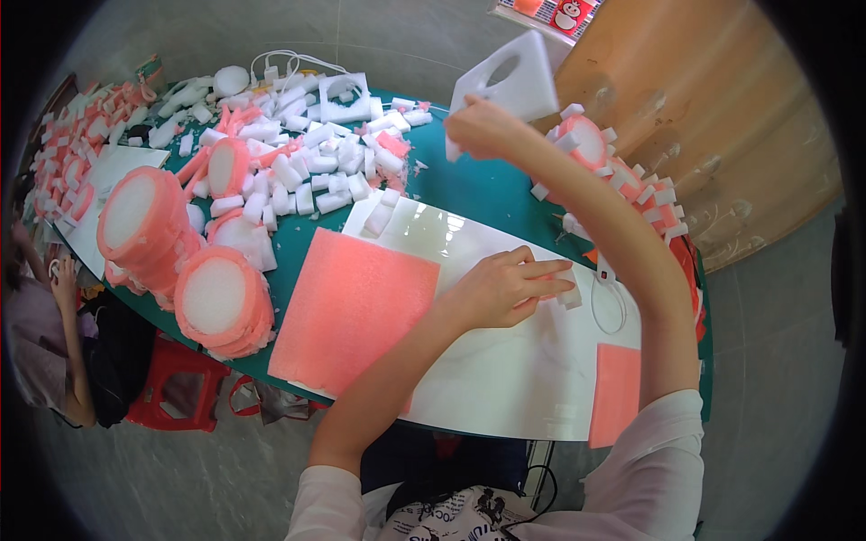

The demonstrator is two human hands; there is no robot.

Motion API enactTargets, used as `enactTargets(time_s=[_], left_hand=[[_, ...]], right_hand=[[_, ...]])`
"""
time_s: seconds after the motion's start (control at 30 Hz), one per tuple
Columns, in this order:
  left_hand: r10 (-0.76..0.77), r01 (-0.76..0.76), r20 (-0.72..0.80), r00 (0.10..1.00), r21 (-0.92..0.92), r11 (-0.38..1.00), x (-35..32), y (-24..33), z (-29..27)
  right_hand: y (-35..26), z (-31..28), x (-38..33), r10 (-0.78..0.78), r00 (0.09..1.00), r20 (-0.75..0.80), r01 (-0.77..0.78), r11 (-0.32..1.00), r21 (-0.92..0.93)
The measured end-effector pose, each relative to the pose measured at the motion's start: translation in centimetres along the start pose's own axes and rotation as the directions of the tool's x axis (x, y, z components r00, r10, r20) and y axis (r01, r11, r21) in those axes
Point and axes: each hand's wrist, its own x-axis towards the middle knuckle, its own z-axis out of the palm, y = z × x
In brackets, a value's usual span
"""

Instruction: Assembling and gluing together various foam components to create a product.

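My left hand [507, 290] rests on the white board [505, 379], its fingers reaching over a small white foam block [569, 297] and gripping it. Raised over the far side of the table, my right hand [484, 128] is closed on a white foam square [535, 83] with a round hole cut in it. To the left of my left hand, a pink foam sheet [356, 311] lies partly on the board. Near the board's right edge is a smaller pink foam piece [616, 392], beside a looped white cord [609, 307].
Loose white foam blocks [311, 162] and pink scraps cover the green table's [451, 185] far left. Stacked round pink-and-white foam pieces [221, 293] stand at left. More foam pieces [645, 194] sit at the right edge. A person [45, 334] sits near a red stool [180, 383].
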Motion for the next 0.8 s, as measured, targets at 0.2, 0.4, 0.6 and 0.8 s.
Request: enactTargets(time_s=[0.2, 0.4, 0.6, 0.8], left_hand=[[0.005, -0.006, -0.022, 1.0, -0.015, 1.0, 0.0, 0.0, 0.0], [0.01, -0.01, -0.02, 1.0, 0.013, 1.0, -0.2, -0.2, 0.1], [0.005, -0.005, 0.011, 1.0, 0.029, 1.0, -0.1, 0.0, 0.2], [0.001, -0.001, 0.021, 1.0, 0.046, 0.999, -0.4, -0.2, 0.0]], right_hand=[[2.0, -1.9, -3.6, 0.108, 0.994, -0.003, -0.098, 0.915, 0.391], [0.4, 2.9, -2.7, -0.009, 0.968, 0.251, 0.0, 0.999, 0.033], [-0.1, 6.2, -1.6, -0.001, 0.945, 0.328, 0.003, 1.0, -0.005], [-2.6, 5.7, 1.4, -0.128, 0.982, 0.138, 0.119, 0.99, 0.072]])
